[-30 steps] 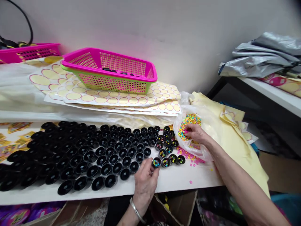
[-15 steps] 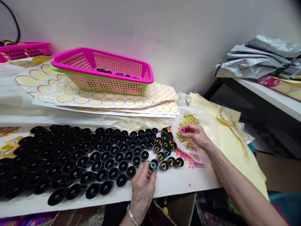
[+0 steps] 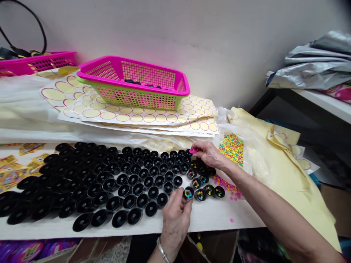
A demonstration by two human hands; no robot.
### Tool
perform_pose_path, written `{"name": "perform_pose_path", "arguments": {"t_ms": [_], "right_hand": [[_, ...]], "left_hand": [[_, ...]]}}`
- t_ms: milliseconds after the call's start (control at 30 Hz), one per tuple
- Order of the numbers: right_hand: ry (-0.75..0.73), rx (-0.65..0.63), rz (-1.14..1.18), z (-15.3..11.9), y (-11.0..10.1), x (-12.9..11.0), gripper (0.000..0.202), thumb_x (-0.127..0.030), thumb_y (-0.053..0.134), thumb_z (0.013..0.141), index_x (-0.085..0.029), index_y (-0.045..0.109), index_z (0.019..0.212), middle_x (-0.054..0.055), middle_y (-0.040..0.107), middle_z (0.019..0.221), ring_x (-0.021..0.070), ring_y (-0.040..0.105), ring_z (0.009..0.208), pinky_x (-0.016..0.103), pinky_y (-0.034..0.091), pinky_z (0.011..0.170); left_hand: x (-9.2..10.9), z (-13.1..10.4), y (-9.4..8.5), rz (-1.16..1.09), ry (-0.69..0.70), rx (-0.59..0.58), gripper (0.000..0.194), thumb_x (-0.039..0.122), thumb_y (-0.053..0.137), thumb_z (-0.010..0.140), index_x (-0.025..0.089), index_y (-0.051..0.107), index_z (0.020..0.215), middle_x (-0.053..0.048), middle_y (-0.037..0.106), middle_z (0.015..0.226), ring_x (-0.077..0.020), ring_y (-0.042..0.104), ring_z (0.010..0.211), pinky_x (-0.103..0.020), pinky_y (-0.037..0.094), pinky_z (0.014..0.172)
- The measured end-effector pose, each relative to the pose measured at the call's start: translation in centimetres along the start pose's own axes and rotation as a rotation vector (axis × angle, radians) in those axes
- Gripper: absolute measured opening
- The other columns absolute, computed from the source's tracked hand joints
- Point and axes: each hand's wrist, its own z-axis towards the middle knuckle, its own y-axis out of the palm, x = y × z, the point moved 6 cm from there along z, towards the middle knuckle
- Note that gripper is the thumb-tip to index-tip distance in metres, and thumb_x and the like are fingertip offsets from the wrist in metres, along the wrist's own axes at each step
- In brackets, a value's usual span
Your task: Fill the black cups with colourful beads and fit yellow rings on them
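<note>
My left hand [image 3: 177,215], with a bracelet at the wrist, closes its fingers around a black cup of coloured beads [image 3: 188,193] at the near side of the rows. Between the fingertips of my right hand [image 3: 210,155] is a small pink scoop [image 3: 193,150], tilted over the cups at the back right. Whether it holds beads cannot be seen. Several cups near my hands contain coloured beads, such as the one at the right end [image 3: 219,191]. Many black cups [image 3: 124,190] to the left show no beads. A clear bag of multicoloured beads [image 3: 231,149] lies beyond my right wrist.
Pink pieces [image 3: 229,187] are scattered right of the cups. Behind stands a pink and green basket [image 3: 137,95] on sticker sheets [image 3: 145,118]. A shelf [image 3: 326,104] with silver bags [image 3: 315,69] is at the right. Yellow paper [image 3: 296,190] covers the table's right side.
My right hand has moved left with the pink scoop, from the bead bag to above the back cups. My left hand still holds the cup. The view has shifted slightly left.
</note>
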Motion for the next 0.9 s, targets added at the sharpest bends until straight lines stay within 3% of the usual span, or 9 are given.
{"name": "perform_pose_path", "arguments": {"t_ms": [133, 300, 467, 567, 667, 767, 900], "right_hand": [[0.005, -0.021, -0.298, 0.0, -0.1, -0.7, 0.013, -0.015, 0.048, 0.080, -0.016, 0.061, 0.081, 0.004, 0.059, 0.082, 0.0171, 0.051, 0.082, 0.027, 0.035, 0.070], [-0.038, -0.147, -0.669, 0.6, 0.5, -1.7, 0.020, -0.007, 0.045, 0.075, -0.016, 0.063, 0.082, 0.009, 0.058, 0.088, 0.0218, 0.048, 0.087, 0.030, 0.031, 0.063], [-0.115, -0.197, -0.786, 1.0, 0.8, -3.5, 0.018, -0.013, 0.047, 0.079, -0.014, 0.065, 0.082, 0.013, 0.058, 0.091, 0.0245, 0.046, 0.088, 0.033, 0.031, 0.065], [-0.101, -0.108, -0.783, 0.1, -0.6, -3.5, 0.021, -0.010, 0.046, 0.079, -0.014, 0.065, 0.085, 0.012, 0.059, 0.092, 0.0240, 0.046, 0.088, 0.032, 0.032, 0.066], [0.000, 0.113, -0.668, -2.2, -4.1, -0.9, 0.024, -0.011, 0.043, 0.082, -0.015, 0.065, 0.091, 0.010, 0.059, 0.091, 0.0210, 0.048, 0.087, 0.030, 0.034, 0.070], [0.217, 0.275, -0.541, -5.4, -7.6, 4.5, 0.022, -0.018, 0.043, 0.085, -0.016, 0.065, 0.087, 0.007, 0.059, 0.088, 0.0185, 0.051, 0.082, 0.027, 0.035, 0.070], [0.442, 0.191, -0.494, -7.5, -8.4, 10.6, 0.017, -0.014, 0.046, 0.078, -0.015, 0.062, 0.075, 0.009, 0.059, 0.082, 0.0192, 0.051, 0.077, 0.028, 0.033, 0.067]], "left_hand": [[-0.1, -0.1, 0.0, -0.010, 0.030, 0.027, 0.024, 0.016, 0.058, 0.080, 0.013, 0.058, 0.104, -0.002, 0.058, 0.077, -0.0070, 0.054, 0.056, -0.016, 0.049, 0.054], [-0.2, -0.2, 0.1, -0.004, 0.059, 0.047, 0.026, 0.015, 0.059, 0.079, 0.012, 0.057, 0.105, -0.002, 0.057, 0.077, -0.0065, 0.054, 0.056, -0.015, 0.049, 0.054], [0.0, 0.0, 0.0, -0.020, 0.032, 0.030, 0.026, 0.014, 0.059, 0.078, 0.012, 0.059, 0.103, -0.001, 0.058, 0.076, -0.0059, 0.053, 0.054, -0.014, 0.048, 0.050], [-0.1, 0.1, 0.0, -0.037, -0.001, 0.027, 0.025, 0.016, 0.059, 0.078, 0.012, 0.060, 0.102, -0.001, 0.058, 0.074, -0.0064, 0.053, 0.053, -0.015, 0.047, 0.049], [-0.3, 0.1, 0.0, -0.045, -0.006, 0.031, 0.024, 0.018, 0.058, 0.079, 0.012, 0.060, 0.102, -0.002, 0.059, 0.076, -0.0066, 0.053, 0.053, -0.015, 0.048, 0.049], [-0.2, 0.2, 0.1, -0.033, 0.028, 0.039, 0.024, 0.019, 0.059, 0.079, 0.013, 0.060, 0.102, -0.001, 0.058, 0.076, -0.0065, 0.053, 0.054, -0.015, 0.048, 0.050], [-0.2, 0.2, 0.1, -0.005, 0.062, 0.050, 0.024, 0.019, 0.060, 0.079, 0.014, 0.059, 0.103, -0.001, 0.058, 0.076, -0.0058, 0.053, 0.054, -0.015, 0.048, 0.050]]}}
